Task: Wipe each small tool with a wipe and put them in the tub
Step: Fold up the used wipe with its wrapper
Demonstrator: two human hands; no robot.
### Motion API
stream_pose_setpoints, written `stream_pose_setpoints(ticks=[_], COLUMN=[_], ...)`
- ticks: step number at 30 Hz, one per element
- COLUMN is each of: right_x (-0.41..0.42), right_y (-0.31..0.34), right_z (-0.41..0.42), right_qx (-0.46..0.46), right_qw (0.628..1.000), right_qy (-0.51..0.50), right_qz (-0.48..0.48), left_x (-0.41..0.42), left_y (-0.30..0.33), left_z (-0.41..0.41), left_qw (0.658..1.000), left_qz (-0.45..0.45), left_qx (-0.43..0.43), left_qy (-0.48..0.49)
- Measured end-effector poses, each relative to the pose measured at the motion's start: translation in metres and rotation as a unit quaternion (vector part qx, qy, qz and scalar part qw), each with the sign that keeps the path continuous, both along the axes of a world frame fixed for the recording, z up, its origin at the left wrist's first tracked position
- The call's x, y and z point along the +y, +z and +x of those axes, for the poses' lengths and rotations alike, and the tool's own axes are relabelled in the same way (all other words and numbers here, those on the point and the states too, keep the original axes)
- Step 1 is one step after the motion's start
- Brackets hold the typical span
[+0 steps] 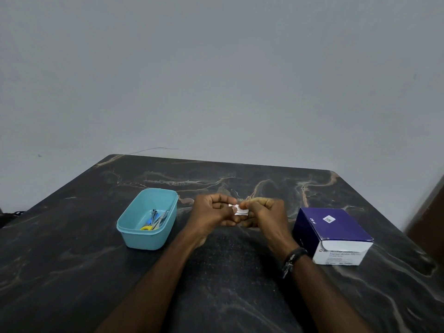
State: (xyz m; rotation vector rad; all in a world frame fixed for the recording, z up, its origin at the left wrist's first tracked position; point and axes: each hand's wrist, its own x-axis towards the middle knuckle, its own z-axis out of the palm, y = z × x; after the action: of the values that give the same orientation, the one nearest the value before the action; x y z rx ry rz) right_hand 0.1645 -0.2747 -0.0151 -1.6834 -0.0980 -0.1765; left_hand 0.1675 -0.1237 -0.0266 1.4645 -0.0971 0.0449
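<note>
the dark worktop [216, 272] carries a purple box [332, 234] at right and the blue tub [149, 227] at left, small tools [156, 218] inside. between them, left hand [211, 212] and right hand [262, 212] pinch a thin wipe packet [237, 209] with curled fingers; it looks light, flimsy, best gripped at its edges.
</note>
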Motion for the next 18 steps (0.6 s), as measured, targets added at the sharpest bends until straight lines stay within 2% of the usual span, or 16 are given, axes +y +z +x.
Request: stream_pose_setpoints(ticks=[5, 9, 13, 18], right_x=[-0.0005, -0.0018, -0.0021, -0.0022], right_y=[-0.0085, -0.011, -0.0092, -0.0108], right_z=[0.0054, 0.0071, 0.005, 0.0066], right_qx=[-0.06, -0.069, -0.062, -0.075], right_qw=[0.982, 0.976, 0.972, 0.97], right_qy=[-0.039, -0.021, 0.04, 0.002], right_qz=[-0.175, -0.206, -0.223, -0.229], left_x=[0.0004, 0.001, 0.0012, -0.0014], left_y=[-0.0012, -0.0041, -0.0053, -0.006], left_z=[0.0036, 0.0055, 0.0056, 0.0058], left_qw=[0.999, 0.998, 0.996, 0.996], left_qz=[0.034, 0.036, 0.063, 0.058], left_qx=[-0.023, -0.034, -0.048, -0.049], left_qy=[0.026, 0.035, 0.049, 0.052])
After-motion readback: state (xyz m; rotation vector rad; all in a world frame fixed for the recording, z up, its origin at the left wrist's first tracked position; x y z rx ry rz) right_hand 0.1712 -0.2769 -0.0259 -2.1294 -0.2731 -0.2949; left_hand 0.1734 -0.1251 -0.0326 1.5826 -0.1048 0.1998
